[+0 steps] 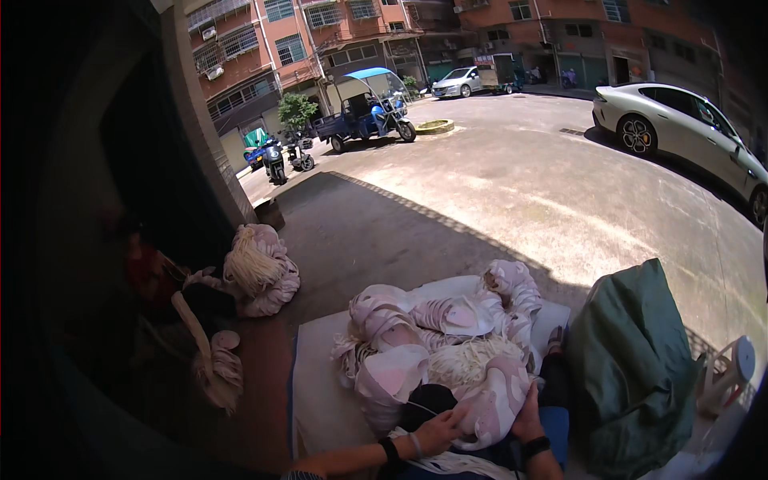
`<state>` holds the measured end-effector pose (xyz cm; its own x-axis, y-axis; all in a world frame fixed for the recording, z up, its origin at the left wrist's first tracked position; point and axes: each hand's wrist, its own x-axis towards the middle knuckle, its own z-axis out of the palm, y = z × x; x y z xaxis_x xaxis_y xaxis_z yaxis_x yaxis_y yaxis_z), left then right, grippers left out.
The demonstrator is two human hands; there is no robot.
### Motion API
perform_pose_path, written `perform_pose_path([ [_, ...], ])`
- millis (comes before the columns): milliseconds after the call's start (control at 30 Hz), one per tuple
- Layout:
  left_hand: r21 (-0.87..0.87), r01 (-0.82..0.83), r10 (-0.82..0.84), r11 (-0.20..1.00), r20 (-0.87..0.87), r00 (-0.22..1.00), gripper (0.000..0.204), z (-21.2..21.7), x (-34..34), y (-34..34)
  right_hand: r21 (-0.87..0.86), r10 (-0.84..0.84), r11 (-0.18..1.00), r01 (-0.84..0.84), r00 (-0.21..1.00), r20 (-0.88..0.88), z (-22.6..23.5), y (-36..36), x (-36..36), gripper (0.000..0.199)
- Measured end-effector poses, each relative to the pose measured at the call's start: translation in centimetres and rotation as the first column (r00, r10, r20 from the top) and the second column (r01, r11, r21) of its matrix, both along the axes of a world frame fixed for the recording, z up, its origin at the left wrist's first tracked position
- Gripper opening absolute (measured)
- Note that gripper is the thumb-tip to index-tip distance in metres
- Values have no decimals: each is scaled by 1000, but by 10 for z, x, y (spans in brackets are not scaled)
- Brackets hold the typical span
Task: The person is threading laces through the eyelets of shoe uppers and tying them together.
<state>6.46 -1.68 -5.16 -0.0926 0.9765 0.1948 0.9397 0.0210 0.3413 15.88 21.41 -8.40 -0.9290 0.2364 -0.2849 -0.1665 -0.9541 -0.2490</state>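
Low in the head view, a pink-and-white patterned fabric piece [490, 404] lies across my lap, rounded and cup-like. My left hand [438, 432] is closed on its lower left edge, fingers pinched together. At its right side my right hand [528, 418] grips it, with the fingers partly hidden behind the fabric. Cream strings [468, 362] spill out just beyond it, and more loose strings [456, 464] hang below my left hand. Several stacked bundles of similar fabric pieces [388, 316] lie ahead of my hands on a white sheet [316, 360].
A dark green sack [636, 368] stands at my right, beside a white plastic stool [726, 372]. More bundles [268, 276] lie at the left, near a person in red [148, 268] in shadow. Beyond are a blue three-wheeler [368, 112], scooters [276, 160] and a pale car [680, 128].
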Motion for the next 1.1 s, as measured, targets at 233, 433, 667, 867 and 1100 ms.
perform_pose_path([
  [233,3,52,-51,999,-112,992,39,-3,5,18,258,79,957,-134,974,214,-37,12,6,50],
  [433,-58,40,-36,998,68,997,28,9,-4,17,226,15,971,-77,964,265,-36,11,13,45],
  [667,13,-9,8,1000,60,998,26,8,-4,1,335,166,915,-227,966,201,-13,-1,4,48],
  [867,15,49,-49,999,65,997,31,14,-4,8,505,83,831,-232,950,301,-11,6,5,52],
  [1100,-45,-40,45,998,97,994,37,12,-3,6,556,145,788,-264,958,249,-3,4,2,49],
])
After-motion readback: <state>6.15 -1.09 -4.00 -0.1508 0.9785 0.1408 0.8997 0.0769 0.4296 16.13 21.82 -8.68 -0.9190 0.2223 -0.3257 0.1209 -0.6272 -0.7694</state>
